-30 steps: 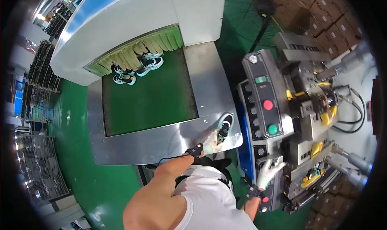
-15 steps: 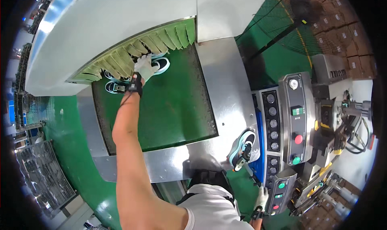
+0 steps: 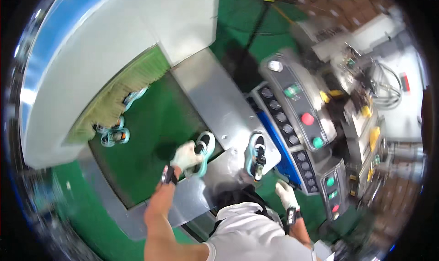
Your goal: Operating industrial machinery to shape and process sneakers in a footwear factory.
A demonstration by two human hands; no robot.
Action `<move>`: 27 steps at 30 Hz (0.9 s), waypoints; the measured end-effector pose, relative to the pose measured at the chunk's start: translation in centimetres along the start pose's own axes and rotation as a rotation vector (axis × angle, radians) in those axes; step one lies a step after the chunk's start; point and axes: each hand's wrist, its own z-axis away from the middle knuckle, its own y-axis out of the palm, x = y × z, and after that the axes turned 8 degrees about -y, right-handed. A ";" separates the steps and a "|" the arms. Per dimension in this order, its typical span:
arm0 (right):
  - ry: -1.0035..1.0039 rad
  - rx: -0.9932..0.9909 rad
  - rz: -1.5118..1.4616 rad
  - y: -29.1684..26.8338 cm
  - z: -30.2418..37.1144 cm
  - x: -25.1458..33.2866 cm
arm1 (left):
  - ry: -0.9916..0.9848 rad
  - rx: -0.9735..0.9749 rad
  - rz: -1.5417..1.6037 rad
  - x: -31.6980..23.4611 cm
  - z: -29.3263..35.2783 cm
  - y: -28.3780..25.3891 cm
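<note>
Green belt [image 3: 157, 114]: left hand [image 3: 186, 156] grips a shoe [image 3: 207, 151]; right hand [image 3: 286, 195] unclear, closed or not.
Likely light, flexible; best held mid-shoe.

Pale-blue, white and black shoe [image 3: 207, 146] is gripped in left hand [image 3: 186, 156], matching shoe [image 3: 256, 155] sits sole-down on metal worktop [image 3: 232, 162], just right, not touching.

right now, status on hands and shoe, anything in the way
Left hand holding shoe at belt's near edge. Right hand empty. Second shoe on metal ledge between hands, possibly in the way.
</note>
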 end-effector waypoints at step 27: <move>-0.646 0.128 -1.453 -20.9 6.1 8.5 | 0.790 0.152 0.406 -44.6 9.4 8.2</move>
